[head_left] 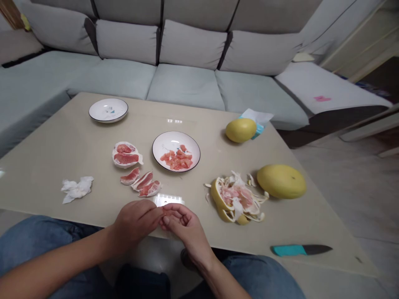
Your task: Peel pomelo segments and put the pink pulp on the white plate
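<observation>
Left hand (pixel 137 218): bent over the table's near edge, fingers curled in, tips meeting the other hand's; I can't tell what, if anything, they pinch.
Right hand (pixel 184 226): palm turned partly up, fingers loosely curled, thumb near the index; its grip is also hidden from me.
Pomelo segments (pixel 150 189): three red wedges just beyond the left hand, toward the near edge, two of them touching.
Peeled piece (pixel 126 158): behind the wedges, toward the table's left edge, white skin around red flesh.
Middle plate (pixel 162 143): white, dark-rimmed, holding red pulp (pixel 177 161) over part of a printed design.
Far plate (pixel 102 107): near the far left corner, with a small blue-and-dark print, too fine to read.
Tissue (pixel 77 189): crumpled, toward the near left corner.
Peel (pixel 220 203): right of the hands, filled with pith and pink membrane.
Large pomelo (pixel 280 181): whole, by the right edge.
Small pomelo (pixel 240 130): near the far right corner, before a blue-and-white packet (pixel 263 117) whose print I can't make out.
Knife (pixel 288 250): teal handle, dark blade, along the near edge toward the near right corner.
</observation>
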Tool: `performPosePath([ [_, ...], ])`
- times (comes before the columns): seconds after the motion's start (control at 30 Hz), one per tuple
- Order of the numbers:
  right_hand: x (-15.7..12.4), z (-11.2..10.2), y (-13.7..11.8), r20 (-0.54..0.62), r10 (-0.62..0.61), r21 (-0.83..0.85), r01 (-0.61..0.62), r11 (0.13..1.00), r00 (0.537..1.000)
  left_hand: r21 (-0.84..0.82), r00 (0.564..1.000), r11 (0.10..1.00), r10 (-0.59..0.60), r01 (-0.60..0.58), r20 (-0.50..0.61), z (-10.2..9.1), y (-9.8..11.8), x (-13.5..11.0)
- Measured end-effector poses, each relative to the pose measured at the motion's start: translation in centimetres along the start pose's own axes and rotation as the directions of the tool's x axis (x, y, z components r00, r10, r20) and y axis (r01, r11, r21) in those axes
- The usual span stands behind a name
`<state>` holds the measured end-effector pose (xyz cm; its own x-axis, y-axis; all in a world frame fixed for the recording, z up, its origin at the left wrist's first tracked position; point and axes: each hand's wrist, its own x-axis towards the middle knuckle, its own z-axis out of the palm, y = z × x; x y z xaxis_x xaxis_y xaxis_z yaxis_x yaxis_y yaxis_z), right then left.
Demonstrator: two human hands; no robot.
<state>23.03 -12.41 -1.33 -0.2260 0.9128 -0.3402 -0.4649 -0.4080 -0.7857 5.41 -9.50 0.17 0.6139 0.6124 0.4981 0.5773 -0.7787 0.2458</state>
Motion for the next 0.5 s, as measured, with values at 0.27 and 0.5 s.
performPosePath([
  [0.27,-0.17,-0.43,-0.70,0.050,0.037,0.022,-0.038,0.999,0.998,-0.260,0.987,0.956,-0.111,0.138,0.115,-0.63,-0.52,0.22],
  [0.5,-0.14,-0.72,-0.42,0.041,0.064,0.072,-0.067,0.995,0.997,-0.100,1.000,0.995,-0.008,0.010,0.024,-0.96,-0.66,0.38],
])
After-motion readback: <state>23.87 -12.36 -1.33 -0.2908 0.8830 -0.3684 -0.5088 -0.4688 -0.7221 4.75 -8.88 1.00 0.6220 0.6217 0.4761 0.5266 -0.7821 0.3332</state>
